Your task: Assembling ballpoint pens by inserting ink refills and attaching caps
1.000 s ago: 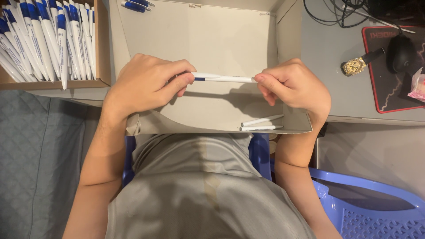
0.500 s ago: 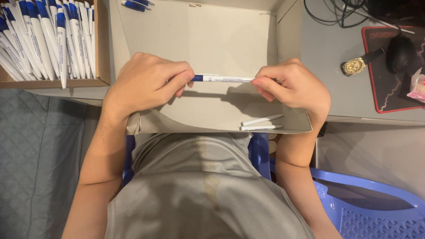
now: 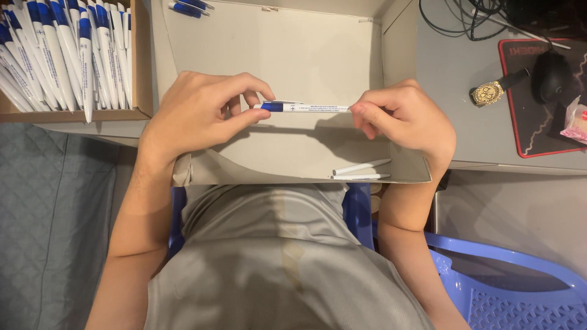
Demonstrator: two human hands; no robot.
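While both my hands pinch one pen over the open box, these hold:
Risk: a loose pinch could drop the pen [image 3: 306, 107] into the cardboard box [image 3: 293, 55].
Look: slim white barrel, blue end.
Left hand [image 3: 195, 116]: closed on the blue end.
Right hand [image 3: 403, 119]: closed on the white tip.

Glossy plastic pen [image 3: 306, 107]; matt cardboard box [image 3: 306, 55]; shiny metal watch [image 3: 487, 93].

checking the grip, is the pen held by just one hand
No, the left hand pinches the pen at its blue end and the right hand holds the other.
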